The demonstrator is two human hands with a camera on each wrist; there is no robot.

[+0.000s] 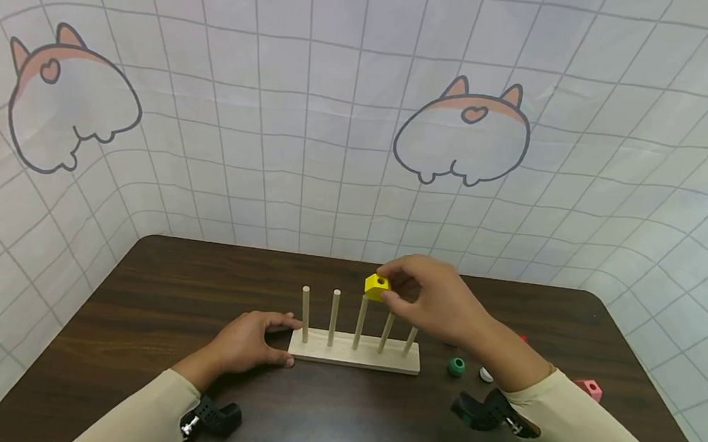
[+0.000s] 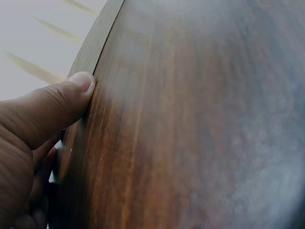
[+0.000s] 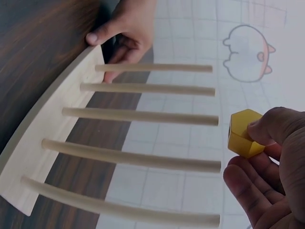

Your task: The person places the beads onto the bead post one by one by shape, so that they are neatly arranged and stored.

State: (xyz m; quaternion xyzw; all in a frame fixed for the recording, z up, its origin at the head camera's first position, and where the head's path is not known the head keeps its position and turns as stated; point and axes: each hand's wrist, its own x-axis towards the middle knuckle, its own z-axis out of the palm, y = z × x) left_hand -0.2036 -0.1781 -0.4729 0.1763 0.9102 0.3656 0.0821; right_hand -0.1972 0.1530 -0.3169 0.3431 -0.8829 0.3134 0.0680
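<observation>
Between the thumb and fingers of my right hand [image 1: 443, 297] is a yellow six-sided bead [image 1: 376, 287] with a hole. The bead is just above the tip of the middle peg; in the right wrist view a small gap separates the bead [image 3: 244, 132] from the peg ends. The wooden peg stand [image 1: 353, 357] has a pale flat base and several upright bare pegs. My left hand [image 1: 246, 342] grips the base's left end, thumb at the front edge and fingers behind. In the left wrist view the thumb [image 2: 62, 102] presses against the base's edge.
Right of the stand, a green bead [image 1: 457, 366], a white bead [image 1: 486, 374] and a pink block [image 1: 590, 390] lie on the dark wooden table [image 1: 348, 420]. A bit of red [image 1: 523, 338] shows behind my right forearm. A white gridded curtain [image 1: 260, 134] hangs behind the table.
</observation>
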